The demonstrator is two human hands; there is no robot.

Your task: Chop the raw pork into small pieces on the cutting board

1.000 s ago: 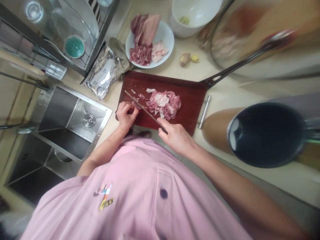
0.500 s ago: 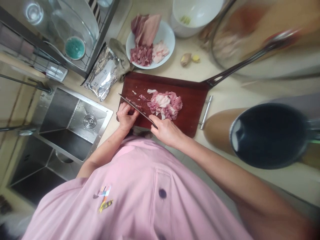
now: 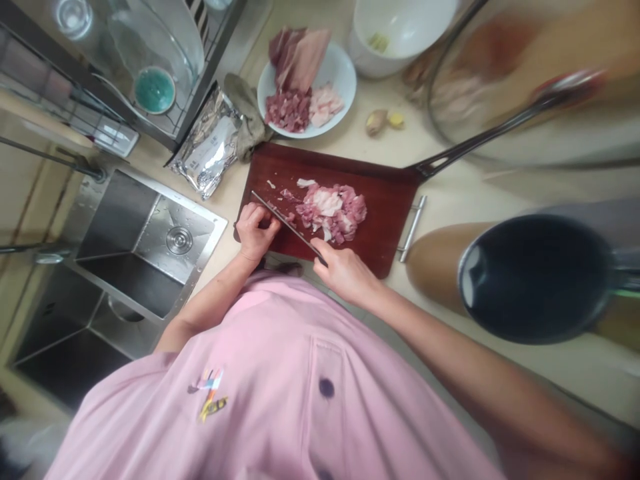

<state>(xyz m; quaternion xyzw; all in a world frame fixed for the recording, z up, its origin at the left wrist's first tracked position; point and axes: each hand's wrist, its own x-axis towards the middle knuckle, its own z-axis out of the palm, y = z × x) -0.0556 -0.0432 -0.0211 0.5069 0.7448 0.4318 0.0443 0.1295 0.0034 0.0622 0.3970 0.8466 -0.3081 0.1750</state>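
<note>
My right hand (image 3: 346,272) is closed round the handle of a kitchen knife (image 3: 287,225), whose blade slants up and left over a reddish-brown cutting board (image 3: 385,200). At the board's left end my left hand (image 3: 256,230) has its fingers curled down on a piece of raw meat, mostly hidden by the fingers and blade. A strip of meat (image 3: 280,212) shows along the blade. Right of the knife lies a heap of cut pink meat (image 3: 350,212) with a pale fatty piece (image 3: 327,201) on top. Small scraps are scattered near the blade tip.
Behind the board stand a white plate (image 3: 347,87) with meat and a white bowl (image 3: 363,59). Ginger (image 3: 377,122) lies nearby. A foil packet (image 3: 210,150) and sink (image 3: 217,233) are left; a dark pan (image 3: 540,280) and a long black handle (image 3: 465,147) are right.
The knife and my right hand have moved slightly to the right, away from my left fingers. My left hand stays on the meat. The whole view has shifted a little.
</note>
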